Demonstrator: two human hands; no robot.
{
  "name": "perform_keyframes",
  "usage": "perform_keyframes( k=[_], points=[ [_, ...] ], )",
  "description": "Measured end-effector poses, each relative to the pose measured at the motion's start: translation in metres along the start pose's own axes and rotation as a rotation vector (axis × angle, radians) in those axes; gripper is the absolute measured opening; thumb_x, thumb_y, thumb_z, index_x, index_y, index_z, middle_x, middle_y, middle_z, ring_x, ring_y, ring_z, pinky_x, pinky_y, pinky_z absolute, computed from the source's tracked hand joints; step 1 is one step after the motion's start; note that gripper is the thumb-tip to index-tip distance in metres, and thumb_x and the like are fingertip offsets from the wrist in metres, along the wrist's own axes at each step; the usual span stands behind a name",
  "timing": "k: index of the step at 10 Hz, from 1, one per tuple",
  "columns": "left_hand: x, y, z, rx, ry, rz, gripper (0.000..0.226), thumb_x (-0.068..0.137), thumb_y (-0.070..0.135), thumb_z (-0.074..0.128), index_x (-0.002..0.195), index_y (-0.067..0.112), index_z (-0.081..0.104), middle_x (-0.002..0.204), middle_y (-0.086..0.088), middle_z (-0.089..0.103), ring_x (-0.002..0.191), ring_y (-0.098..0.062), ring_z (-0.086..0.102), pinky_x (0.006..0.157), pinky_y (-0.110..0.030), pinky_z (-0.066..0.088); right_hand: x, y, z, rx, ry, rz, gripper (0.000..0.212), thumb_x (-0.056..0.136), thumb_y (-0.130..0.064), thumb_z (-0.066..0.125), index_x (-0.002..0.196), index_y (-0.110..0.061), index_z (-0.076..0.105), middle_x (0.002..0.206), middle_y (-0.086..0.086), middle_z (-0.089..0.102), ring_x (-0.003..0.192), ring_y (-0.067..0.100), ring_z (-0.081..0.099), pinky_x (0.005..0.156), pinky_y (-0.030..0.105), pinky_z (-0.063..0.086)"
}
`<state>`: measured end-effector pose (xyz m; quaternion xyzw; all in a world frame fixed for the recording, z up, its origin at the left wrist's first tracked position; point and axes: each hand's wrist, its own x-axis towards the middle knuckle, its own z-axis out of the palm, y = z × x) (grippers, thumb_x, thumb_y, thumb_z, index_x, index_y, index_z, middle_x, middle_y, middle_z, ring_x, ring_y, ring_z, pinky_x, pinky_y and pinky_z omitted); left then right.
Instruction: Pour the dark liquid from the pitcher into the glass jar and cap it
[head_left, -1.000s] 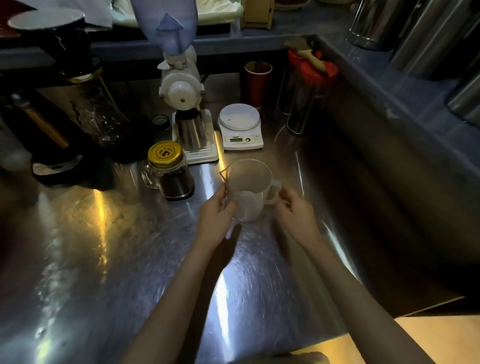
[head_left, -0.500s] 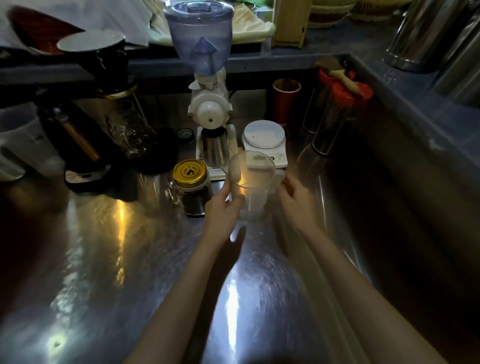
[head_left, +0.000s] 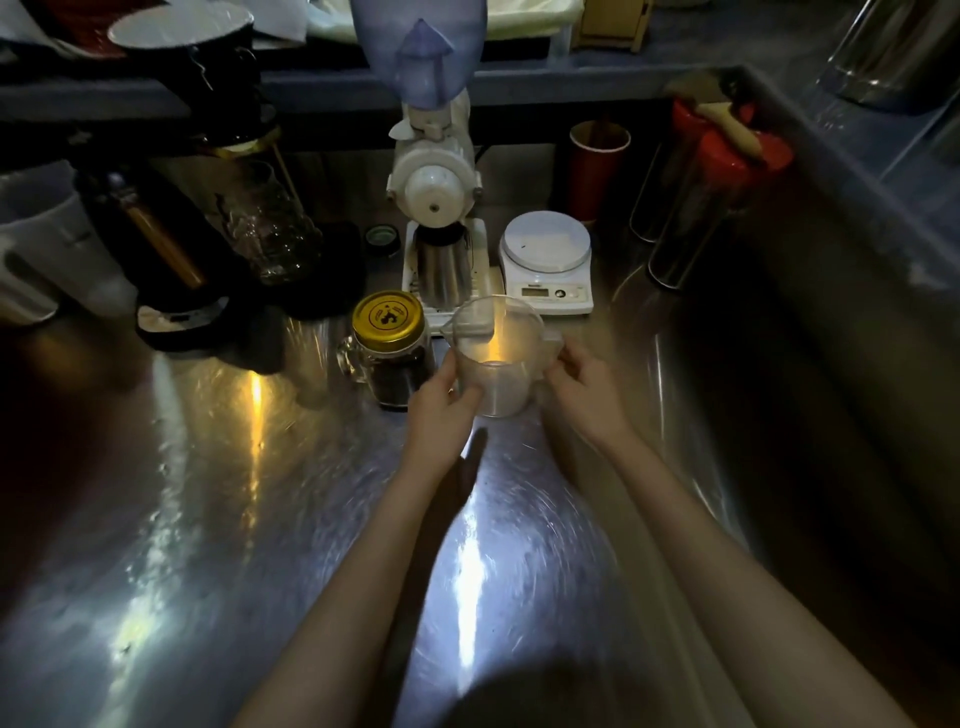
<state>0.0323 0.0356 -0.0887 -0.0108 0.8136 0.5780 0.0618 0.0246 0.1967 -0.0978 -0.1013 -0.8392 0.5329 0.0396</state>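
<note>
Pitcher (head_left: 496, 358) gripped by left hand (head_left: 441, 410) and right hand (head_left: 587, 389) | capped jar (head_left: 389, 348) touching left | scale (head_left: 546, 260), grinder (head_left: 434, 171) behind

1. The scene is dim; the frame's corners fall almost to black.
2. Warm and white glare streaks run down the steel counter (head_left: 218, 519) at 6 and 8 o'clock.
3. A yellow glint shines inside the pitcher (head_left: 496, 353).
4. Wide-angle bending curves the edges at 3 and 9 o'clock.
5. Detail is soft and smeared throughout.
</note>
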Motion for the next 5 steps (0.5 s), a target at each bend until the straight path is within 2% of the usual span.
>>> perform_keyframes(
  k=[2,3,4,5],
  points=[
    [0.002,0.004,-0.005,0.003,0.021,-0.021,0.046,0.088,0.018,0.051,0.133,0.017,0.043,0.128,-0.007,0.058,0.115,-0.017,0.053,0.096,-0.034,0.045,0.001,-0.008,-0.004,0.017,-0.026,0.047,0.017,0.088,-0.009,0.050,0.100,-0.004,0.061,0.099,0.018,0.068,0.094,0.031,0.061,0.088,0.044,0.049],
    [0.000,0.014,-0.013,0.003,0.098,0.003,0.040,0.087,0.011,0.051,0.127,0.009,0.049,0.123,-0.011,0.060,0.105,-0.018,0.057,0.081,-0.019,0.048,-0.005,-0.024,-0.015,-0.018,-0.024,0.060,0.018,0.090,-0.009,0.051,0.102,0.003,0.058,0.094,0.012,0.063,0.085,0.026,0.057,0.069,0.014,0.045],
    [0.005,0.035,-0.030,-0.012,0.159,0.079,0.032,0.088,0.015,0.052,0.119,0.010,0.054,0.109,-0.004,0.060,0.079,-0.001,0.054,0.050,-0.004,0.042,-0.009,-0.062,-0.032,0.062,0.105,-0.026,0.033,0.090,-0.008,0.052,0.123,-0.006,0.052,0.107,-0.001,0.056,0.098,0.010,0.052,0.074,0.008,0.038],
    [0.009,0.069,-0.058,0.024,0.203,0.222,0.030,0.086,0.024,0.054,0.115,0.017,0.057,0.104,0.000,0.063,0.087,-0.006,0.059,0.067,-0.013,0.048,-0.025,-0.112,-0.062,0.364,0.218,-0.248,0.025,0.089,-0.010,0.050,0.110,-0.019,0.063,0.098,-0.008,0.069,0.093,0.007,0.064,0.074,0.016,0.052]
  ],
)
